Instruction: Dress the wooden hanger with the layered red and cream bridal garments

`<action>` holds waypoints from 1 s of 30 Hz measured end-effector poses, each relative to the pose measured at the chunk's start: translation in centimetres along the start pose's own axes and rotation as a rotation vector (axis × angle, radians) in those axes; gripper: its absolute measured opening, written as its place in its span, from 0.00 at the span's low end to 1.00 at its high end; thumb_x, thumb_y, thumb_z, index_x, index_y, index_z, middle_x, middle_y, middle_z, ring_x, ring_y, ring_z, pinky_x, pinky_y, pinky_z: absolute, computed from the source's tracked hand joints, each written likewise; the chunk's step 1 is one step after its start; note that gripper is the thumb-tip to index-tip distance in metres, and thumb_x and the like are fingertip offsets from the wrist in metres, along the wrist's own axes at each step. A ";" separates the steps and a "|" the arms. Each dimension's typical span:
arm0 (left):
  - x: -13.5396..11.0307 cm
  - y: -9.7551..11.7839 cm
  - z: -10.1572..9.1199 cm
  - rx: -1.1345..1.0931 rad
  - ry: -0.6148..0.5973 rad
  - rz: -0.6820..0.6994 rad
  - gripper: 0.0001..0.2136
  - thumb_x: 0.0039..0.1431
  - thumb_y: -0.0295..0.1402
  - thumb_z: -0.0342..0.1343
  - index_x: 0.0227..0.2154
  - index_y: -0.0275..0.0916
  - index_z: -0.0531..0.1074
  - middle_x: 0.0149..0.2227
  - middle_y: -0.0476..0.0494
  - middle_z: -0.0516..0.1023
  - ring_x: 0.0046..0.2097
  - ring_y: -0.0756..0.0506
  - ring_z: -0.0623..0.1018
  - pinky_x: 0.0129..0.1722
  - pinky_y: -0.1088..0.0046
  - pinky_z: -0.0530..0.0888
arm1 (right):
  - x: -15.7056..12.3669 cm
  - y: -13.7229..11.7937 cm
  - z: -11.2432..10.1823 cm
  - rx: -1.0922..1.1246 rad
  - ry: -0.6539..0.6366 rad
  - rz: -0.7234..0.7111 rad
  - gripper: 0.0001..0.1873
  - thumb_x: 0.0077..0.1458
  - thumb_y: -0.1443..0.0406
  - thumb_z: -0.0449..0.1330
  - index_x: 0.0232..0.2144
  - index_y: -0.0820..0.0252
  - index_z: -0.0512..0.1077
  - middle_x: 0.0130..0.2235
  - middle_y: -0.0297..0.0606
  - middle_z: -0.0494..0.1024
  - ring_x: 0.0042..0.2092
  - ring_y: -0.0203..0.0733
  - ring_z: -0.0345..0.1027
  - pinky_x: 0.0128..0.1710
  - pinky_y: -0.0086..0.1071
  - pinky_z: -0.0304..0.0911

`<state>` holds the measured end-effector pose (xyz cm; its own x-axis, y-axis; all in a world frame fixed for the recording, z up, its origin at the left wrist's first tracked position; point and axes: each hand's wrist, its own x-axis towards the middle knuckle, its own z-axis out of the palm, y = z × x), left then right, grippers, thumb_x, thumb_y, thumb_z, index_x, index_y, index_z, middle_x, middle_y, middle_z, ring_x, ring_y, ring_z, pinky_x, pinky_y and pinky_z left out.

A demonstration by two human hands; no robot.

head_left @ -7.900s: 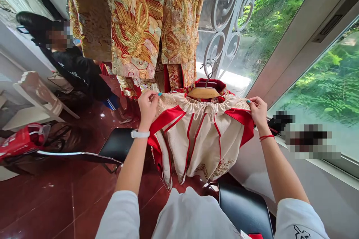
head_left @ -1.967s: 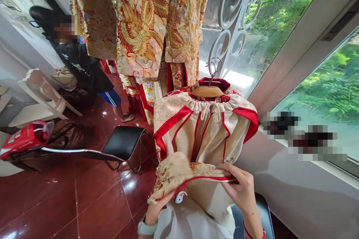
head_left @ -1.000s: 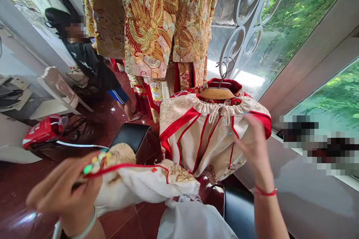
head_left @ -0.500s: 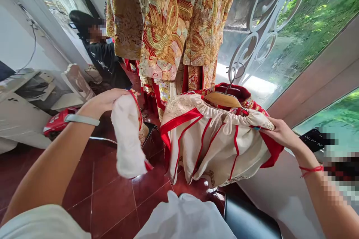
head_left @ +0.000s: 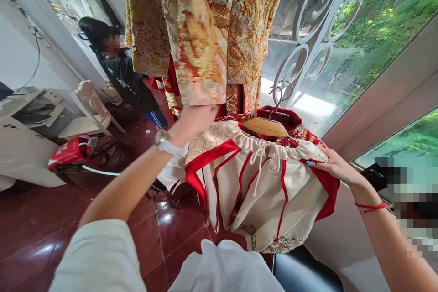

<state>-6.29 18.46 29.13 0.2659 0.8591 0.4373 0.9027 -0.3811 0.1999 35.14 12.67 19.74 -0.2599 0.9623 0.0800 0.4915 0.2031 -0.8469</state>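
Note:
A cream skirt with red stripes (head_left: 260,182) hangs on a wooden hanger (head_left: 265,127) in front of me. My right hand (head_left: 328,164) pinches the gathered waistband at its right end. My left hand (head_left: 191,121) is raised at the skirt's left end, closed on a cream and red cloth piece (head_left: 171,171) that droops below the wrist. The fingers of the left hand are partly hidden behind a gold embroidered robe (head_left: 201,36) hanging above.
A person in black (head_left: 119,73) bends over at the back left. A black stool (head_left: 301,273) stands below the skirt, a white chair (head_left: 92,109) and a red bag (head_left: 70,155) lie on the red tiled floor. A window with white scrollwork (head_left: 315,32) fills the right.
My left hand has carried the cream and red cloth piece up and right, from mid-air at the left to the skirt's left shoulder. My right hand keeps its hold on the waistband.

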 end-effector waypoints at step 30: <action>-7.3 5.7 8.9 -0.456 0.110 -0.152 0.27 0.69 0.32 0.45 0.69 0.44 0.55 0.52 0.39 0.79 0.42 0.44 0.80 0.45 0.64 0.77 | 0.8 2.0 2.1 -0.022 0.147 -0.078 0.32 0.49 0.49 0.69 0.53 0.57 0.76 0.57 0.45 0.77 0.58 0.62 0.70 0.60 0.53 0.65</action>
<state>-0.06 13.07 19.33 0.0832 0.8846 0.4588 0.6820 -0.3862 0.6210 34.18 13.48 16.99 -0.1744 0.9591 0.2228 0.4932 0.2809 -0.8233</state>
